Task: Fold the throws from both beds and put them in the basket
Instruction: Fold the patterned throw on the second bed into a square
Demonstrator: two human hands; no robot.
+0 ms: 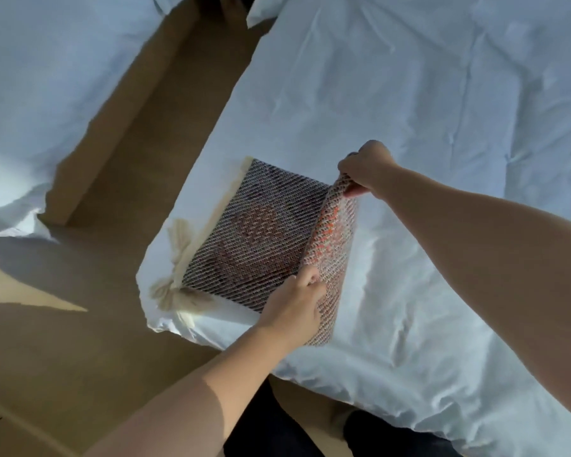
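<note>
both hands pinch throw (261,232) edge on bed (442,110): left hand (294,308) near corner, right hand (365,168) far corner.

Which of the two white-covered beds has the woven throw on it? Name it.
The nearer white-covered bed on the right: the fringed woven throw lies at its corner. The other bed across the gap shows only white bedding.

We've only got one view here: a wide-angle head cam looking forward and steeply down, close over the near bed (426,110), with floor (63,341) at left.
</note>
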